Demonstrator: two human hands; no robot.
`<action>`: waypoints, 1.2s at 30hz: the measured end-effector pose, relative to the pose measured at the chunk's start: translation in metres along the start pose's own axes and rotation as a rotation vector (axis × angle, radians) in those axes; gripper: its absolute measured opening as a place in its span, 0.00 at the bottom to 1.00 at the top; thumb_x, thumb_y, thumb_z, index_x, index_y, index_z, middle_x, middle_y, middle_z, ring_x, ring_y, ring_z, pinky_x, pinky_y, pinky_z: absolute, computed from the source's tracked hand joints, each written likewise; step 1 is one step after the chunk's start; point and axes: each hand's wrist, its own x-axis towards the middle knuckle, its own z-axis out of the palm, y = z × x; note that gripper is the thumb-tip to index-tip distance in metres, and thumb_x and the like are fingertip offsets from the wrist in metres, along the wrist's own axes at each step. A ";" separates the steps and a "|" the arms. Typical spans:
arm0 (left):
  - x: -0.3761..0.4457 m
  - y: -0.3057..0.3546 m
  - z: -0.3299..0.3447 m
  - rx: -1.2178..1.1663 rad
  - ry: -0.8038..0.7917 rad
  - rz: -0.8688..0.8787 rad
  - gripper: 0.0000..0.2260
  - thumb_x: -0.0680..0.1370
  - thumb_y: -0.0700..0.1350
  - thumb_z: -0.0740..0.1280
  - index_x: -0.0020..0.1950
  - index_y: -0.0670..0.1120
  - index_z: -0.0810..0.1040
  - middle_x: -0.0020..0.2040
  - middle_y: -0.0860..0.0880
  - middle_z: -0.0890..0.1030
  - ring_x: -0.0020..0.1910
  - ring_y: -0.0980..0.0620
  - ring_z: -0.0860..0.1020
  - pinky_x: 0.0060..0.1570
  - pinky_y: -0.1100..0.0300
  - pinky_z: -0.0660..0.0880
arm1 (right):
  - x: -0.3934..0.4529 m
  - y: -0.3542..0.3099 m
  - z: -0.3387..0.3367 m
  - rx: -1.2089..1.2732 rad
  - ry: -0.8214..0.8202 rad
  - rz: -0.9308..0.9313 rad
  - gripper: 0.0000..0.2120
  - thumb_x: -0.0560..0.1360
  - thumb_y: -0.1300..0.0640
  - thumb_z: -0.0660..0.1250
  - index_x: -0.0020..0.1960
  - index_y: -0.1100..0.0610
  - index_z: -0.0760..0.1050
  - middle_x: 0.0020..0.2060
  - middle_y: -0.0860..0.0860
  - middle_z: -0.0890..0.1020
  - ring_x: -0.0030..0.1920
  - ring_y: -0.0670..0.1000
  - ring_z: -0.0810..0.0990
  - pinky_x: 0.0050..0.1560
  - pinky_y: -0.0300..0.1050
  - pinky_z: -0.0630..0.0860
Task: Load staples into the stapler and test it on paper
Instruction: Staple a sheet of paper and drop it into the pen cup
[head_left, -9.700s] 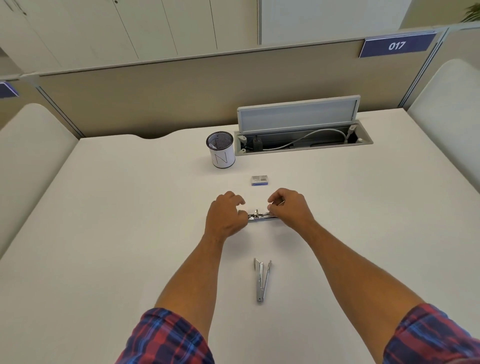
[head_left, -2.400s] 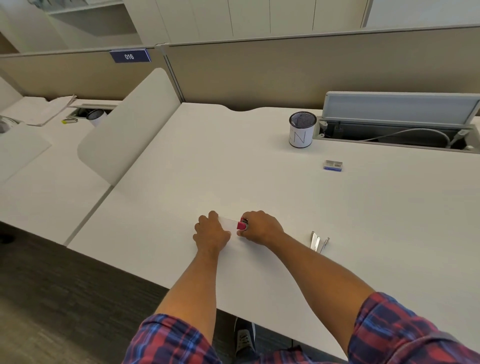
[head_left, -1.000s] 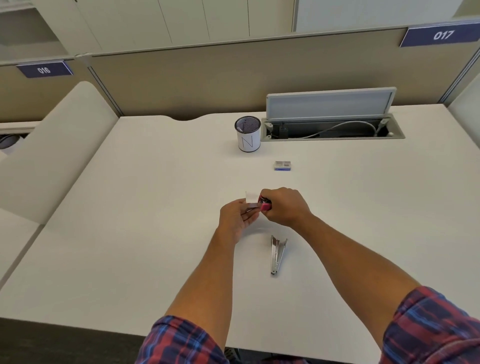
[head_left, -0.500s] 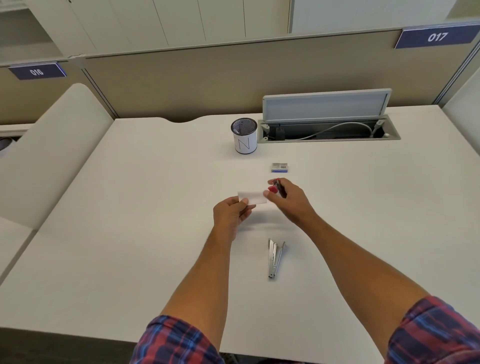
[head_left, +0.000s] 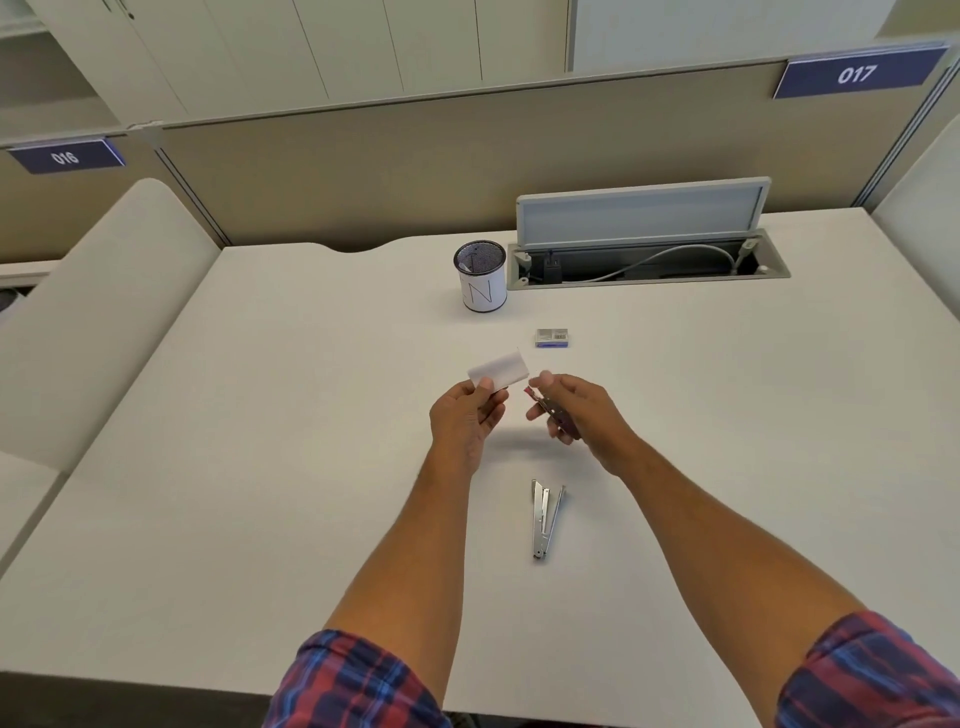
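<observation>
over desk (head_left: 260, 467), stapler (head_left: 553, 413) in right hand (head_left: 576, 415)

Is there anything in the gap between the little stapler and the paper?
No. The stapler in the right hand and the paper pinched by the left hand have only open air between them, above the desk.

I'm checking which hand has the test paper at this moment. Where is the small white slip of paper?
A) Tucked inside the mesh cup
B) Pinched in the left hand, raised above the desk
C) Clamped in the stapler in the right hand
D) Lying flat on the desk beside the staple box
B: the left hand pinches the paper slip by its near edge, apart from the stapler in the right hand.
</observation>
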 end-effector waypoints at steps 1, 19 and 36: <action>0.000 0.000 0.002 -0.008 0.000 -0.001 0.03 0.79 0.37 0.71 0.46 0.41 0.78 0.37 0.45 0.85 0.37 0.51 0.85 0.37 0.61 0.81 | 0.000 0.001 0.000 0.035 -0.001 0.008 0.25 0.79 0.34 0.62 0.58 0.54 0.82 0.45 0.56 0.87 0.35 0.52 0.77 0.31 0.42 0.72; -0.009 -0.001 0.022 0.231 0.046 0.082 0.04 0.76 0.42 0.74 0.43 0.45 0.81 0.39 0.48 0.82 0.42 0.50 0.79 0.46 0.55 0.76 | -0.003 0.010 0.023 0.232 0.104 -0.147 0.16 0.69 0.42 0.75 0.53 0.48 0.84 0.47 0.51 0.88 0.47 0.54 0.88 0.48 0.42 0.83; -0.011 -0.008 0.020 0.425 0.046 0.187 0.04 0.74 0.44 0.77 0.40 0.48 0.84 0.34 0.53 0.83 0.37 0.53 0.80 0.40 0.59 0.75 | -0.008 0.007 0.025 0.245 0.142 -0.179 0.17 0.68 0.40 0.76 0.51 0.48 0.86 0.47 0.53 0.88 0.46 0.53 0.87 0.50 0.43 0.83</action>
